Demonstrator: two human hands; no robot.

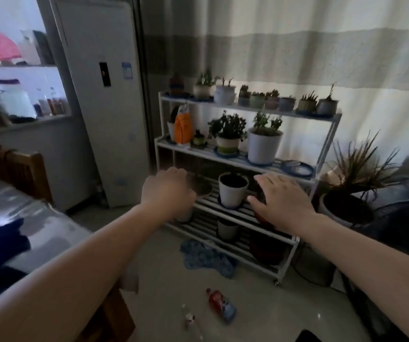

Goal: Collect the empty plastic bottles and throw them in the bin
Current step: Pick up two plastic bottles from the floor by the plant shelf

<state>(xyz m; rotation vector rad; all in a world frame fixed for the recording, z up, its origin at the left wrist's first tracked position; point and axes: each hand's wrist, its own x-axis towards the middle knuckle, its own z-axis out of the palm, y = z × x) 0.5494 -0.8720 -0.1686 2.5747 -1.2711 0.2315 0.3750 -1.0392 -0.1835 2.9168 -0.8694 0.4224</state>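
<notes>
Neither hand holds anything. The left hand (167, 191) is raised in front of the camera with its fingers curled loosely inward, back toward the lens, so how far the fingers close cannot be told. The right hand (281, 198) is spread flat, palm down, fingers apart and pointing left. Both hang in the air in front of a white rack (245, 213) of potted plants; between them shows a white pot (233, 191) on a slatted shelf of the rack.

The bottles lie on the pale floor (260, 309), below the forearms and well apart from both hands. A bottle (220, 303) with a red cap and a red and blue label lies on its side, cap toward the rack. Just to its left lies a clear bottle (190, 319), small and blurred, also on its side. A blue cloth (206, 256) lies crumpled on the floor at the rack's front foot, between the rack and the bottles.

At the left edge stands a table (25, 218) with a glossy cover, a wooden chair (20, 169) behind it. A tall white air conditioner (104, 99) stands left of the rack, a striped curtain (297, 40) behind.
</notes>
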